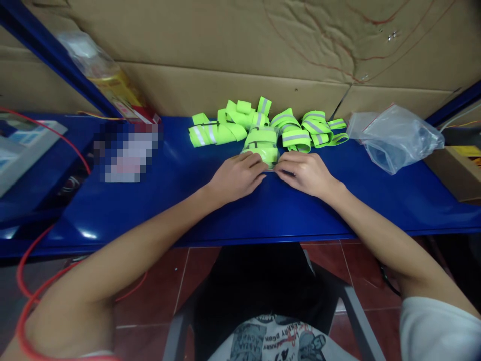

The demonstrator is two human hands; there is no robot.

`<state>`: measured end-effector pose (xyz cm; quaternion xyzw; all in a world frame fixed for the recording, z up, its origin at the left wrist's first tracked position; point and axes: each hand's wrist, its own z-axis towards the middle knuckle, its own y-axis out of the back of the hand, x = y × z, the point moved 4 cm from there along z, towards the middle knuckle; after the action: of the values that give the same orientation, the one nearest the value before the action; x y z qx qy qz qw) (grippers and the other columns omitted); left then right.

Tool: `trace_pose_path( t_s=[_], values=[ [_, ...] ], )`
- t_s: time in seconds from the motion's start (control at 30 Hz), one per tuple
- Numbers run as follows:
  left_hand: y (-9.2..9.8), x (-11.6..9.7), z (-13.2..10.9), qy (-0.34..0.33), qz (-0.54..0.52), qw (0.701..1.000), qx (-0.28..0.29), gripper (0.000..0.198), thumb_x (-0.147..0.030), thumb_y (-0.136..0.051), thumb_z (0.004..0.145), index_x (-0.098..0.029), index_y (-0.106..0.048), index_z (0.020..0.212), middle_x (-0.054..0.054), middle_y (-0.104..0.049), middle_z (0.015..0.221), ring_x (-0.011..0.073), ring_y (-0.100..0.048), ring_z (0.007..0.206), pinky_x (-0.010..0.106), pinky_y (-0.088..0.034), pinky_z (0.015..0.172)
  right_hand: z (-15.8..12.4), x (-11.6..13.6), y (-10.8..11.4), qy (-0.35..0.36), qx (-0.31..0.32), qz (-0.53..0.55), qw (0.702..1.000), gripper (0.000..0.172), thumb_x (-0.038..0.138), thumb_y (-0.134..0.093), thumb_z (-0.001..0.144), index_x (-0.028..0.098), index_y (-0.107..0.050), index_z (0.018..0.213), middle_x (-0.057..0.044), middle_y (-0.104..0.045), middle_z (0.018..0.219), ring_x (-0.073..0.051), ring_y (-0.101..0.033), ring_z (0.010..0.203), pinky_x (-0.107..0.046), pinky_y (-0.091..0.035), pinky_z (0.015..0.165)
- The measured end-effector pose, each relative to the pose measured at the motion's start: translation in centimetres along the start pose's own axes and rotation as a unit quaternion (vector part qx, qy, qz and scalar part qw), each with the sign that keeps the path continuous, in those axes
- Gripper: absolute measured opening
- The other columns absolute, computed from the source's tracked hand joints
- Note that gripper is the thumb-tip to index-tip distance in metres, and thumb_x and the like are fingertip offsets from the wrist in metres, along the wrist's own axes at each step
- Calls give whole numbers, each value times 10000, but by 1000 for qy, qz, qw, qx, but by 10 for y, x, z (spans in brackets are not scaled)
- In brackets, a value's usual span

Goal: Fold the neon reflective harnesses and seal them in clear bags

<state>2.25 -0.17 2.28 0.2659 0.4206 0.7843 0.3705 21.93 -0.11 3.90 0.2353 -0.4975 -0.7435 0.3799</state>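
Observation:
A clear plastic bag (267,161) with folded neon-yellow reflective straps (262,136) inside lies at the middle of the blue table. My left hand (239,175) pinches its near edge on the left. On the right, the fingers of my right hand (305,173) pinch the same edge, a small gap from the left fingertips. Behind the bag and to its left are loose yellow straps with silver stripes (218,129). More rolled reflective straps (300,129) lie just to the right of the bag.
Crumpled clear plastic bags (398,138) lie at the right, near a cardboard box (453,170). A plastic bottle (108,77) stands at the back left. Cardboard (225,40) lines the back. A red cable (22,281) loops by my left arm. The blue table's (263,215) front edge is close to me.

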Motion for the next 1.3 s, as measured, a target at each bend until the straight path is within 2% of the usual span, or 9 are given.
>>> trace_pose_path(
  t_s=[0.23,0.4,0.57,0.8,0.93,1.13,1.3],
  values=[
    [4,5,0,23,-23,999,-30,230,-229,-551,1098,-155,-753,1017,79,-754,970,225,-737,941,335,-592,806,0,-4,6,-25,-12,29,999,185,260,-623,1052,201,-798,1043,-55,-817,1017,-210,-738,914,-329,-464,740],
    [6,5,-1,30,-20,999,-36,201,-227,-561,1079,-161,-743,1028,66,-762,991,216,-745,948,312,-578,782,-1,-5,10,-8,-11,52,999,239,268,-586,1074,191,-810,1046,-66,-829,1019,-222,-760,927,-336,-498,777],
    [4,1,0,15,-4,1000,-27,240,-297,-562,1103,-175,-754,1029,59,-767,991,215,-741,940,318,-560,747,0,-3,8,5,-14,61,998,273,269,-551,1086,192,-808,1034,-65,-826,1004,-217,-760,901,-334,-509,771],
    [4,1,2,14,8,1000,-13,291,-265,-503,1126,-150,-745,1013,76,-775,971,215,-740,933,327,-544,737,0,-1,2,-11,-30,61,998,271,287,-547,1089,200,-799,1037,-63,-820,994,-216,-752,905,-332,-501,753],
    [4,0,2,18,6,999,-29,286,-274,-506,1124,-154,-736,1003,73,-779,977,211,-739,933,318,-534,718,0,-2,1,-19,-58,73,996,224,327,-606,1084,206,-794,1082,-67,-823,1052,-220,-761,942,-326,-521,775],
    [2,-1,1,21,-11,998,-50,220,-284,-568,1096,-184,-747,1016,47,-777,982,206,-746,938,315,-542,716,1,-1,1,-2,-51,81,995,224,245,-583,1086,199,-794,1029,-56,-817,1019,-204,-752,898,-310,-510,737],
    [2,1,1,18,-8,999,-48,263,-287,-535,1118,-171,-749,1018,51,-783,985,206,-747,943,322,-558,748,1,-2,-3,-49,-69,107,991,183,274,-639,1059,208,-797,996,-54,-812,1006,-206,-746,889,-314,-527,764]
  ],
)
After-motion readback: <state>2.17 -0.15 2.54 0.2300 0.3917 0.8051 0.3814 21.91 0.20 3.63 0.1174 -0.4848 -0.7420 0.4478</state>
